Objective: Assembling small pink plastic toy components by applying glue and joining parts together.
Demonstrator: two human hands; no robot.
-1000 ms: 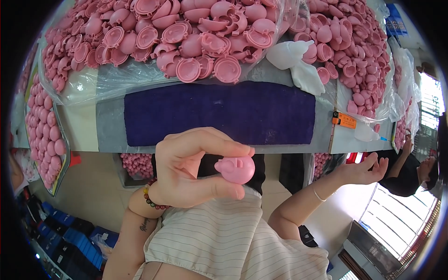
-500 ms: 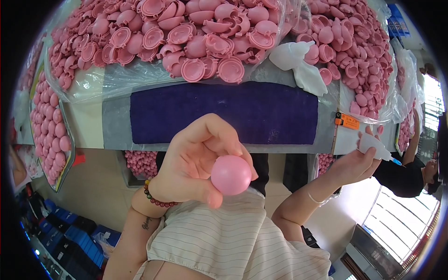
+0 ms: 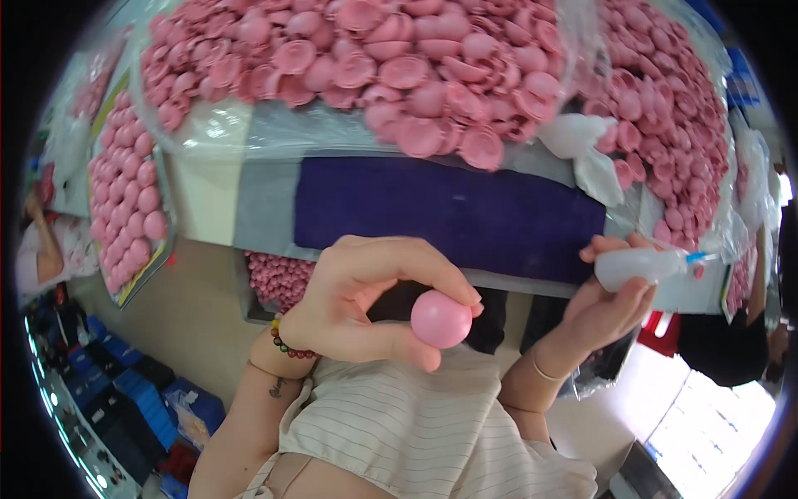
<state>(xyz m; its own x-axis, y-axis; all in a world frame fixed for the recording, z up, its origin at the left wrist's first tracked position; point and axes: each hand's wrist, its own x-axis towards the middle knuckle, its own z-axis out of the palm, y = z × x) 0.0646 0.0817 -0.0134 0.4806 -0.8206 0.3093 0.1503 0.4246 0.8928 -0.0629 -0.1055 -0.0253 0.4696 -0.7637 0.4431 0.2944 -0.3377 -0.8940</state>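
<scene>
Up close, left hand pinches a smooth pink ball; right hand grips a translucent squeeze bottle.

Left hand curled in a pinch, right hand cupped closed

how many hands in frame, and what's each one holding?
2. The left hand pinches a pink ball at centre; the right hand grips a small clear bottle at right. Others may be hidden at the edges.

The ball sits between the left hand's fingertips; the bottle lies right of them, the mat beyond.
</scene>
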